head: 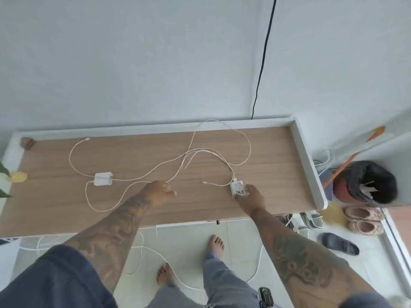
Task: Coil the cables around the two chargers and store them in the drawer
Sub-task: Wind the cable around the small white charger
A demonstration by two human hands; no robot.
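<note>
Right hand (pixel 251 197), frame centre-right: grip clamped on white square charger with handwritten label (pixel 237 189) on wooden counter (pixel 278 174). Left hand (pixel 160 190) at centre: fingers loosely apart, resting on thin white cable (pixel 124 197). Second white square charger (pixel 103 178) centre-left, cables sprawled loose.

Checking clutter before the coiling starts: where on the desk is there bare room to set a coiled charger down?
Bare wood lies between the right charger and the desk's right rim, and along the front edge between the two hands. The far left corner near the small brown object is also open. The middle is crowded: white cables loop and cross there, around the left charger.
</note>
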